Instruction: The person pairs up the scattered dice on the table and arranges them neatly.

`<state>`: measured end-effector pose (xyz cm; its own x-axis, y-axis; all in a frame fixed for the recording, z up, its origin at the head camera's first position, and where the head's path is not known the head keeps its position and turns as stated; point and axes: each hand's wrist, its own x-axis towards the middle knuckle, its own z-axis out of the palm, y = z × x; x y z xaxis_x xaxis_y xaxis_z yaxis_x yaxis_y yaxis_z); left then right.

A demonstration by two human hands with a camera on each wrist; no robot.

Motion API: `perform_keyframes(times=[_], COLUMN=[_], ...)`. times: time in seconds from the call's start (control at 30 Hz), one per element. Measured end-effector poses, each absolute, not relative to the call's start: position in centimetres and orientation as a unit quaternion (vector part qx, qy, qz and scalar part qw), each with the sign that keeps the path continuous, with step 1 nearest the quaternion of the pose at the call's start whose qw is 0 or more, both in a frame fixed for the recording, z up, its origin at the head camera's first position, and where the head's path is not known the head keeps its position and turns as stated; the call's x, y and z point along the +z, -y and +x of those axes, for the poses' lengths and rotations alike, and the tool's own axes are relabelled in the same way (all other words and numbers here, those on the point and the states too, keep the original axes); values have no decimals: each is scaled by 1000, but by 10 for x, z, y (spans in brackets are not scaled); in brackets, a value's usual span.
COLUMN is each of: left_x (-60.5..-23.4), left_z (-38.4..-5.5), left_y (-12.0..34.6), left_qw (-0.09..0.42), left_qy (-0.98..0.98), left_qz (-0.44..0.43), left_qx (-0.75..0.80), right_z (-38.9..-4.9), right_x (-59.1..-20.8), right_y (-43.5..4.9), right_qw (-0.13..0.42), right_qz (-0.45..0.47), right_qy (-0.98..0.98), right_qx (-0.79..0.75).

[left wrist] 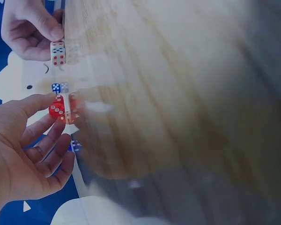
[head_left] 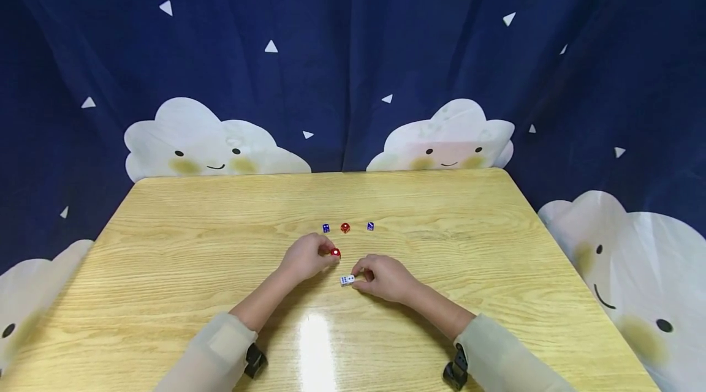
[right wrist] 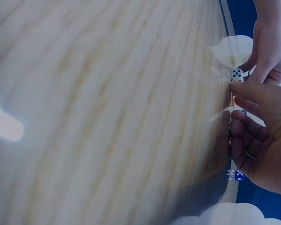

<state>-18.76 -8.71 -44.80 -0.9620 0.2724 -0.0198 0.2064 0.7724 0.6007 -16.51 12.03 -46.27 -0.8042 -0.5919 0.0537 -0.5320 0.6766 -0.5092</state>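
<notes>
In the head view my left hand (head_left: 310,257) pinches a red die (head_left: 336,252) between thumb and fingertip, low over the wooden table. The left wrist view shows that red die (left wrist: 56,109) at the thumb tip, the other fingers spread loosely. My right hand (head_left: 388,278) pinches a white die (head_left: 351,278) from its right side. Against that one sits a second white die (head_left: 344,281), its face with several blue pips. In the right wrist view the thumb lies over part of the white dice (right wrist: 236,73), with my left hand (right wrist: 270,58) just beyond.
Beyond the hands stand a blue die (head_left: 326,228), another red die (head_left: 345,228) and a second blue die (head_left: 371,226), spaced in a row across the wooden table (head_left: 182,245). A dark blue curtain (head_left: 342,61) with clouds hangs behind the table's far edge.
</notes>
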Motion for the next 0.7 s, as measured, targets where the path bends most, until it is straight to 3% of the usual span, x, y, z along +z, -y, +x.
perform_keyframes(times=[0.7], left_x=[-445], left_z=[-181], left_y=[94], left_qw=[60], left_qy=[-939], left_qz=[158], left_qx=[300], right_z=[-165], right_x=[-465], right_y=[-121], right_qw=[59], right_qz=[-298], right_qy=[-913], right_qx=[-274])
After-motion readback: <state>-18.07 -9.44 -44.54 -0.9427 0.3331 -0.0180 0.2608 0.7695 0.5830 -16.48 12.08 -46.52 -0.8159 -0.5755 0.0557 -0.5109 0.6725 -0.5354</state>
